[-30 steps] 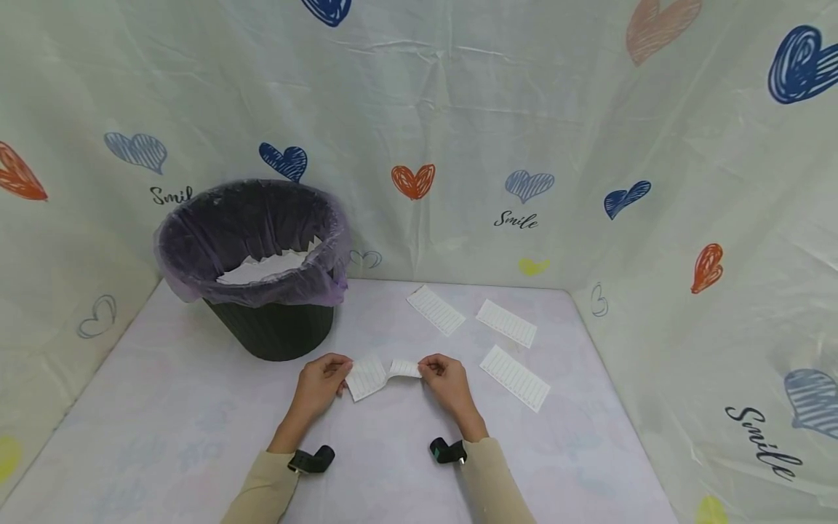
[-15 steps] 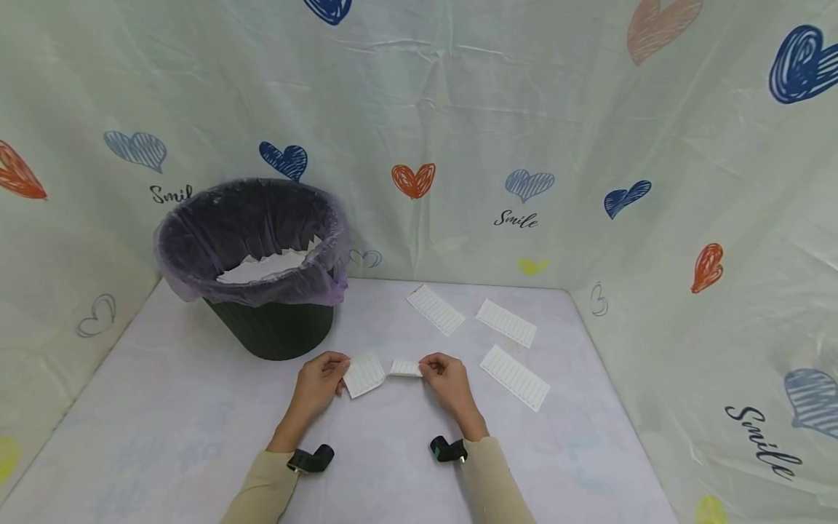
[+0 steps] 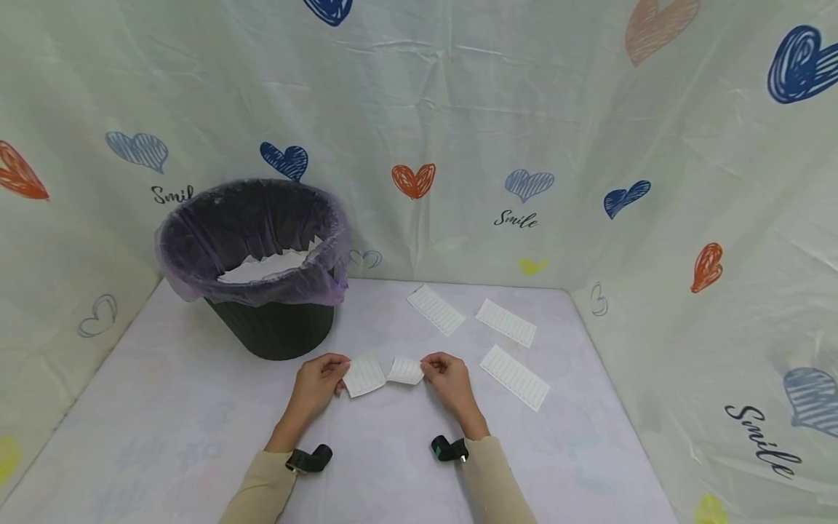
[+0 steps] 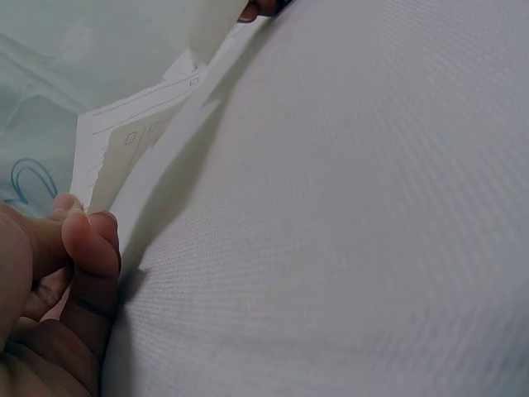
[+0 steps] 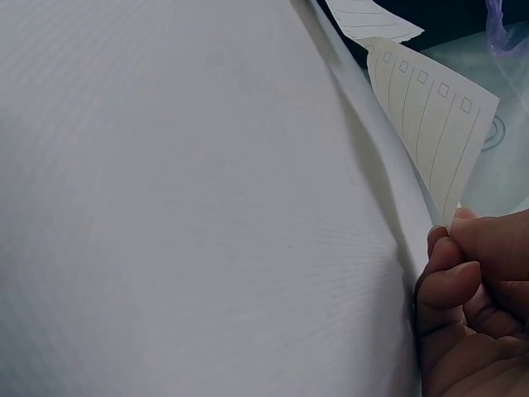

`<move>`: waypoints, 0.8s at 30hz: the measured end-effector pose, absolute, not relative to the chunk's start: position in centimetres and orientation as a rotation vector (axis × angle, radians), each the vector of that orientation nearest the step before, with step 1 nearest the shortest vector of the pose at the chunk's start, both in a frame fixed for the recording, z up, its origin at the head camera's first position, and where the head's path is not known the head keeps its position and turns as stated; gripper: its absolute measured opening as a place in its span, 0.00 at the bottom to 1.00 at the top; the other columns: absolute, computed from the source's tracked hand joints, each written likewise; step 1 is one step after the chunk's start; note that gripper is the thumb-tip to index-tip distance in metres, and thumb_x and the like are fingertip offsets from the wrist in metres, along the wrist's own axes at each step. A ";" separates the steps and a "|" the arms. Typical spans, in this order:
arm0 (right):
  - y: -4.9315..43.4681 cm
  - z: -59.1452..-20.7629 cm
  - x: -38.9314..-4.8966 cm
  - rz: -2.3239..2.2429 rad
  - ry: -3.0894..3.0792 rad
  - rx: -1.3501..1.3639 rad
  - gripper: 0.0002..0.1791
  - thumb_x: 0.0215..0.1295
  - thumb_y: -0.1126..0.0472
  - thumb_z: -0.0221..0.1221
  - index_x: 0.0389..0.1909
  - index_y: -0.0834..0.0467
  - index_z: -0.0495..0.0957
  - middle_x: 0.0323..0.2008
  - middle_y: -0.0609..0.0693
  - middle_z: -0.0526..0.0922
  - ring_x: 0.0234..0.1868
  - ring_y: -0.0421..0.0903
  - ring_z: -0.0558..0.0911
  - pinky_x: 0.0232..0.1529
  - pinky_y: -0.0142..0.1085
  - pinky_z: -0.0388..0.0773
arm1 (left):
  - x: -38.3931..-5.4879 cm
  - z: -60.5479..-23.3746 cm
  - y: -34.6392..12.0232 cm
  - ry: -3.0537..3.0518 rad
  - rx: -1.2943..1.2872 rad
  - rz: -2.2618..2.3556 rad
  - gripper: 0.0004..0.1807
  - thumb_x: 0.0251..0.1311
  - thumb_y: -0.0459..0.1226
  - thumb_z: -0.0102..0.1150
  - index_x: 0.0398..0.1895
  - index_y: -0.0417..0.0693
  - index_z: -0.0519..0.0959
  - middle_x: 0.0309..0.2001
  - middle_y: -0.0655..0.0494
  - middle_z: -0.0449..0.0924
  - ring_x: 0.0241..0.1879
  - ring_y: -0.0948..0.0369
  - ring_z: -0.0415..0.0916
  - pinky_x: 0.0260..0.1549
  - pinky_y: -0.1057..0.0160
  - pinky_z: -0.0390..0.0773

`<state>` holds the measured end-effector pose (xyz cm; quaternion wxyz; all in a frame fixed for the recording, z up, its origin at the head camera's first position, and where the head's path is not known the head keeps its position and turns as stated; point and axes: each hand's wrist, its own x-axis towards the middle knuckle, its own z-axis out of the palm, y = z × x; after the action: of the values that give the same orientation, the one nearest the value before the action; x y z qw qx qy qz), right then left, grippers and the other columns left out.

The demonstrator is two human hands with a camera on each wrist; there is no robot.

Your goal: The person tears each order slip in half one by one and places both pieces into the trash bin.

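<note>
My left hand (image 3: pixel 318 386) pinches the left edge of a white printed paper piece (image 3: pixel 364 377) between thumb and fingers, low over the table. At its right is a second paper piece (image 3: pixel 406 371), and the thumb and fingertips of my right hand (image 3: pixel 452 382) pinch its outer corner. A narrow gap shows between the facing edges of the two pieces in the head view. Ruled lines and a row of small squares mark the right-hand piece (image 5: pixel 434 103) in the right wrist view, where the other piece's edge (image 5: pixel 376 21) sits right beside it.
Three printed paper slips (image 3: pixel 515 378) lie flat at the right and back of the white-covered table (image 3: pixel 380 473). A dark bin (image 3: pixel 271 331) with a purple liner (image 3: pixel 327 280) stands at the back left, white paper (image 3: pixel 265 268) inside. A heart-patterned curtain (image 3: pixel 452 109) surrounds the table.
The right-hand paper piece, bent earlier, has swung down and lies flatter to view, and a gap now shows beside the left piece. My right hand has shifted very slightly right.
</note>
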<state>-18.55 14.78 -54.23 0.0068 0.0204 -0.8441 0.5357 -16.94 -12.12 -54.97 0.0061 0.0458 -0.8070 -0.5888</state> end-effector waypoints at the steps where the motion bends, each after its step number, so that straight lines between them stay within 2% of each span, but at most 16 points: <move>1: 14.8 -54.2 -18.5 1.682 -2.638 0.064 0.04 0.68 0.66 0.65 0.36 0.64 0.85 0.31 0.54 0.85 0.28 0.38 0.77 0.29 0.26 0.74 | -16.9 -55.0 -12.1 -2.524 0.142 -1.843 0.08 0.70 0.31 0.62 0.46 0.33 0.83 0.33 0.46 0.83 0.22 0.62 0.76 0.22 0.70 0.77; 24: 14.9 -54.4 -18.8 1.706 -2.635 0.047 0.05 0.69 0.67 0.64 0.37 0.65 0.85 0.31 0.54 0.85 0.29 0.38 0.77 0.29 0.26 0.75 | -16.7 -54.6 -12.7 -2.532 0.172 -1.822 0.10 0.71 0.32 0.61 0.48 0.32 0.82 0.33 0.44 0.83 0.21 0.62 0.75 0.22 0.69 0.76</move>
<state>-18.79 14.94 -54.38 0.0009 0.0148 -0.8393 0.5434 -16.75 -12.74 -54.64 0.0089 0.0549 -0.8105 -0.5831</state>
